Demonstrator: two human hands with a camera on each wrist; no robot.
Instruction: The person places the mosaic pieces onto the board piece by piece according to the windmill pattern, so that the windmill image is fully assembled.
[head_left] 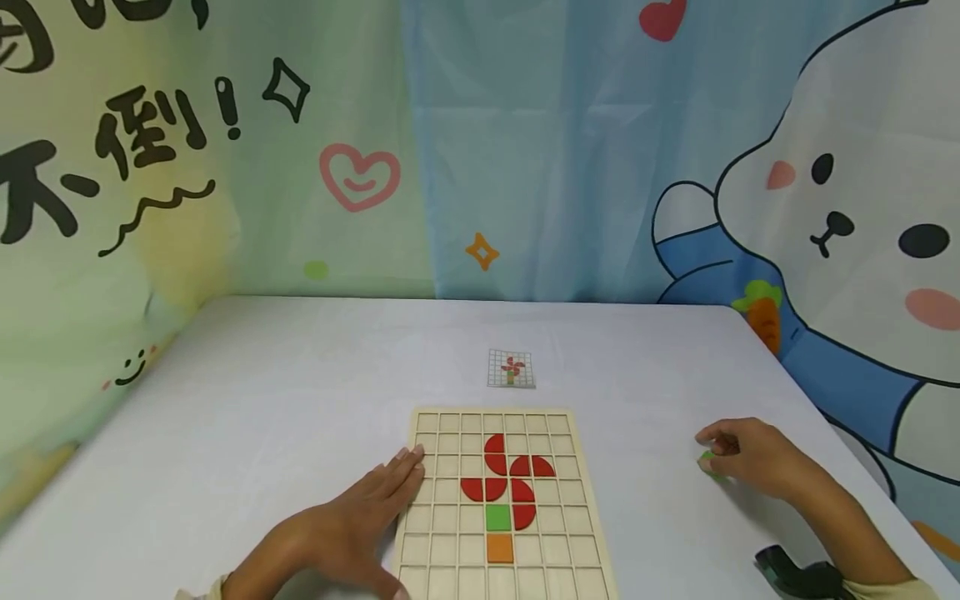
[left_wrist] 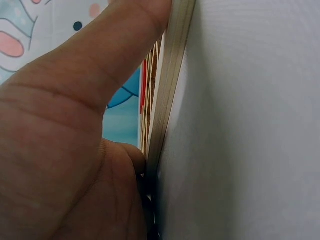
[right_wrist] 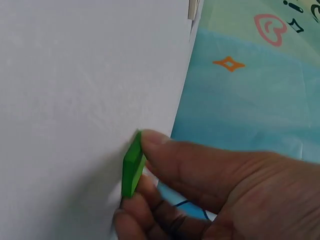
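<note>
A wooden grid board (head_left: 442, 548) lies in front of me. Red quarter-circle tiles (head_left: 522, 517) form a pinwheel on it, above a green square tile (head_left: 497, 517) and an orange square tile (head_left: 499, 548). My left hand (head_left: 345, 533) rests along the board's left edge, fingers extended and thumb near the lower left side; the left wrist view shows the hand against the board's side (left_wrist: 170, 75). Out to the right, my right hand (head_left: 757, 457) pinches a small green tile (right_wrist: 131, 167) between thumb and fingers, close to the table. Part of that tile is hidden by the fingers.
A small picture card (head_left: 512, 368) with a pinwheel pattern on a grid lies beyond the board. The white table (head_left: 315, 375) ends at a printed curtain (head_left: 510, 150) behind. A black wrist strap (head_left: 798, 575) is on the right forearm.
</note>
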